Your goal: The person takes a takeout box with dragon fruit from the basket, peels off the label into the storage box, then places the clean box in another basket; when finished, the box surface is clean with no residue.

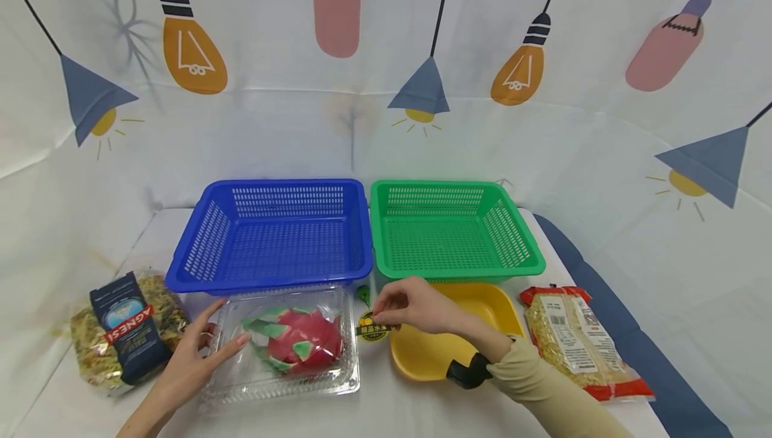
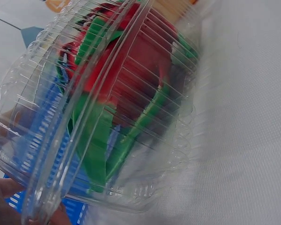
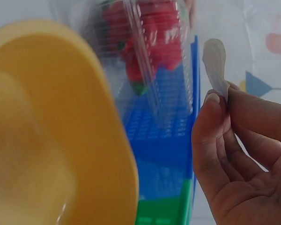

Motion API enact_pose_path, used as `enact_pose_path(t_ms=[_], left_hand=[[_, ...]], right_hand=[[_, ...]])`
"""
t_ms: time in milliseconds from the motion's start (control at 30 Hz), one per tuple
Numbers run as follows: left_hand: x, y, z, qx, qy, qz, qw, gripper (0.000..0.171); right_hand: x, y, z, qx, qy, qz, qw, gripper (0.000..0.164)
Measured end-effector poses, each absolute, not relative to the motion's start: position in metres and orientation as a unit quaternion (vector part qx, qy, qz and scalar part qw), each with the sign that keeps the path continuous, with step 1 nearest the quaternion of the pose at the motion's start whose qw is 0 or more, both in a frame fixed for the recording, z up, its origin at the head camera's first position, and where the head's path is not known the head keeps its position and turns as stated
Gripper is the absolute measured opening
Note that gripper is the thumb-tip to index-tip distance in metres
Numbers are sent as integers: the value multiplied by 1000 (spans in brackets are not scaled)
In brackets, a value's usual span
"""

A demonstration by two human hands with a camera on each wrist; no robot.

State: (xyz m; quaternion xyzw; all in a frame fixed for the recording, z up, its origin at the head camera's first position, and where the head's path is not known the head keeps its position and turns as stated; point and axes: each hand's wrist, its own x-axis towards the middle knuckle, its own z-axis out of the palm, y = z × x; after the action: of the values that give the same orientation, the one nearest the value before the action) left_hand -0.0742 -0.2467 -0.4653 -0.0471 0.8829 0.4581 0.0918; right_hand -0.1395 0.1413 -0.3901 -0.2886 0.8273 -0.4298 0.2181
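A clear plastic clamshell box [image 1: 241,384] stands on the white table with a red and green dragon fruit [image 1: 307,341] inside. My left hand [image 1: 193,351] touches the box's left side, thumb and index finger extended over its edge. Between the thumb and fingertips of my right hand [image 1: 416,307] is a thin fruit sticker [image 1: 372,328], black and gold with lettering in the head view. Its pale back [image 3: 215,63] faces the right wrist camera. The sticker hangs just past the box's right edge, apart from it. The dragon fruit [image 2: 126,75] also shows through the plastic in the left wrist view.
Behind the box sit a blue basket [image 1: 271,284] and a green basket [image 1: 464,270]. A yellow bowl [image 1: 416,361] is under my right forearm. An Agnesi pasta bag [image 1: 129,331] lies at left, a red-edged bag [image 1: 579,337] at right.
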Motion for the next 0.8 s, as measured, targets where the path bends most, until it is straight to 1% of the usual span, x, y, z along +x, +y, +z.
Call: enact_pose_path(t_ms=[400, 633, 800], left_hand=[[-75, -247, -465, -52, 882, 458, 98, 84], [-74, -246, -465, -54, 881, 459, 99, 84], [-74, -246, -464, -59, 881, 459, 100, 85]], right_hand=[[-149, 178, -394, -283, 828, -424, 235, 9], [-155, 196, -399, -295, 848, -385, 214, 12], [-159, 206, -406, -301, 856, -362, 212, 11]])
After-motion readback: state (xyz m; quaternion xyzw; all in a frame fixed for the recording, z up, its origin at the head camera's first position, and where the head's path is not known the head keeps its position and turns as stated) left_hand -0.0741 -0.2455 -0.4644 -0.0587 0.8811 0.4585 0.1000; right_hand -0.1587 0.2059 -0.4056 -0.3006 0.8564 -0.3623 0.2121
